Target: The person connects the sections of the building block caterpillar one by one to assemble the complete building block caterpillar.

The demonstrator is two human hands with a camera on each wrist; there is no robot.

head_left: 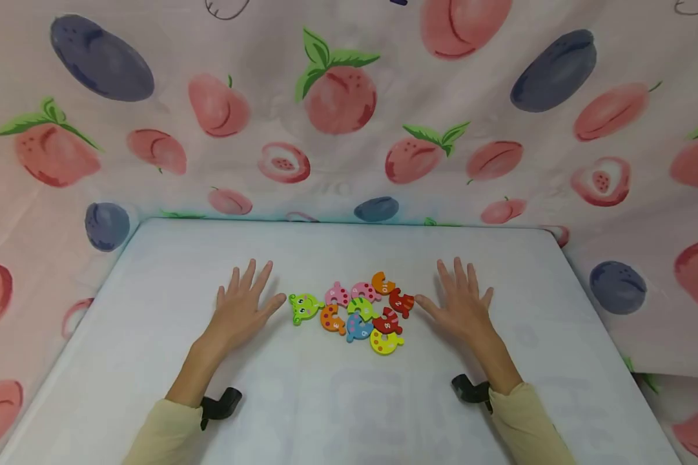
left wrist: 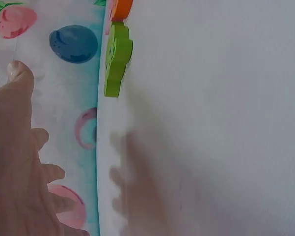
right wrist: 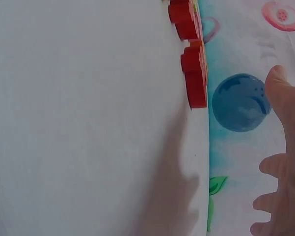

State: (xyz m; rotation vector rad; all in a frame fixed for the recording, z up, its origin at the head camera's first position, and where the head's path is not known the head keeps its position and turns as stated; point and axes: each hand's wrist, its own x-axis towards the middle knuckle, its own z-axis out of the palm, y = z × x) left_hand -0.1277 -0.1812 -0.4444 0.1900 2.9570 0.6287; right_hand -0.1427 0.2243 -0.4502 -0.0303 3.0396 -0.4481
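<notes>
A cluster of colourful flat puzzle pieces lies mid-table, several of them curved and some numbered. At its left end is a green piece with a smiling face (head_left: 305,308), also in the left wrist view as a thick green block (left wrist: 118,60). My left hand (head_left: 241,311) is spread to the left of it, thumb pointing toward it, holding nothing. My right hand (head_left: 461,302) is likewise spread on the other side, its thumb tip near a red piece (head_left: 401,302). Between them lie a blue piece (head_left: 358,327), a yellow piece (head_left: 386,342) and an orange piece (head_left: 332,319). Shadows fall apart from both hands.
The white table (head_left: 325,400) ends at a back edge against a fruit-patterned cloth (head_left: 337,174). A black wrist-worn device (head_left: 222,404) sits by the left sleeve, and another black device (head_left: 469,389) by the right one.
</notes>
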